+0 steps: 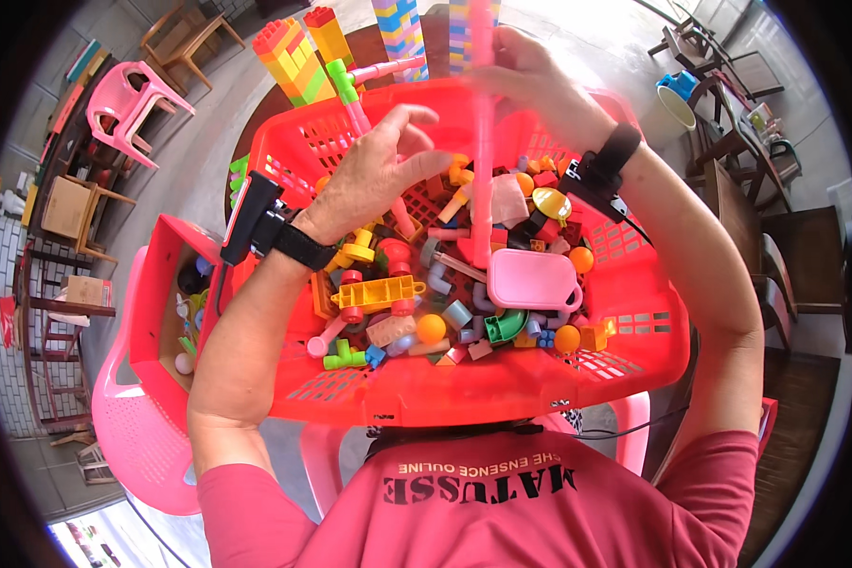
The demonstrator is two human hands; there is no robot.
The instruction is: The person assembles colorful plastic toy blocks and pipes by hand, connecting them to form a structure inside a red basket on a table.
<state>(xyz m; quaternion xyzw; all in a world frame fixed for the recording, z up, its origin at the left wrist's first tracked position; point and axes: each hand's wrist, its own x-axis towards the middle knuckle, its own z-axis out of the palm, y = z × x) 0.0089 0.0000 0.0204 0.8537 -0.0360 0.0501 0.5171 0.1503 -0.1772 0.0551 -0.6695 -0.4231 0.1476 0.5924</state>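
The long pink plastic tube (483, 180) is seen lengthwise up the view, right of the loosely spread left hand (374, 178); whether it is gripped by the nearer right hand (547, 87) cannot be told.

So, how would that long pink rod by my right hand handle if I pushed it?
The long pink rod is probably stiff, as it looks straight. Its slim, plastic-looking body suggests it's light; being long and narrow, it could tip easily.

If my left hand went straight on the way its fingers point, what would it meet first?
Your left hand would probably meet the long, upright pink tube first, though depth is unclear, so it might pass in front or behind.
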